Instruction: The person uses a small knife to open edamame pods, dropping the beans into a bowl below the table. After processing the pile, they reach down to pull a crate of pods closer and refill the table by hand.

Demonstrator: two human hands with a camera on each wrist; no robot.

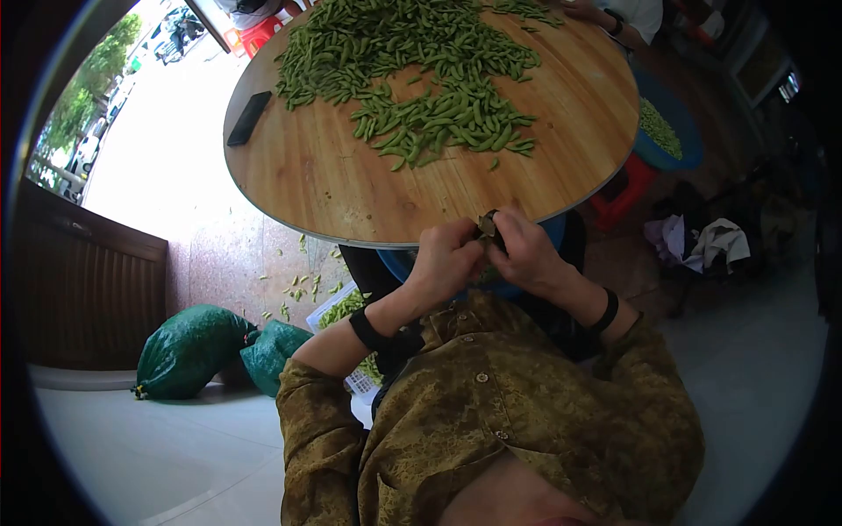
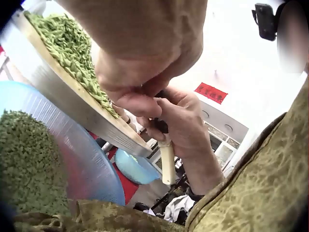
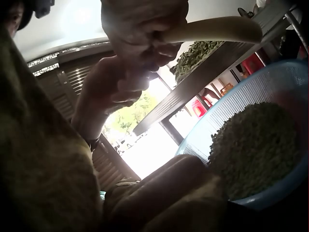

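Note:
Both hands are close together at the table's near edge. My left hand has curled fingers and pinches a small brownish thing whose nature I cannot tell. Beside it, my right hand grips a tool with a cream handle, which sticks out below that hand in the left wrist view and sideways in the right wrist view. The tool's working end is hidden among the fingers. Green pods lie in a large heap on the round wooden table.
A blue basket of small green pieces stands below the hands. A black phone-like object lies on the table's left. Green sacks and a white crate with pods are on the floor. Another blue basin stands at right.

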